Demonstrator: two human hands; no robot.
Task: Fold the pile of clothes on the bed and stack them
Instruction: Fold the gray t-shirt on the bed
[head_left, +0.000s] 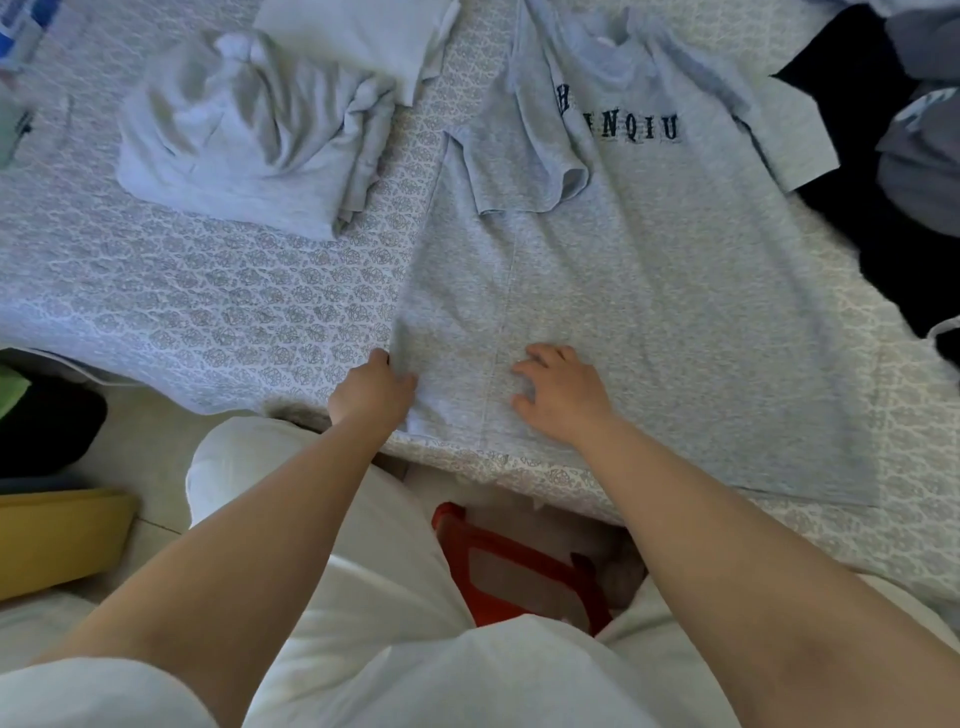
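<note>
Mid-fold: my left hand (375, 391) pinches grey lettered cotton T-shirt (649, 291) hem corner, right hand (561, 392) flat, fingers spread; next, fold side over w/ left.

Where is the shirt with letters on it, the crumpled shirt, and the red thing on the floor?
Lettered grey shirt (649, 291): head view, on its flat front.
Crumpled pale shirt (234, 135): head view, on its bunched middle.
Red thing (457, 561): head view, on its left rim.

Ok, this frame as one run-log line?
stage: folding T-shirt | left hand: grips its left edge | right hand: pressed on it | bed: crumpled pile unfolded
</note>
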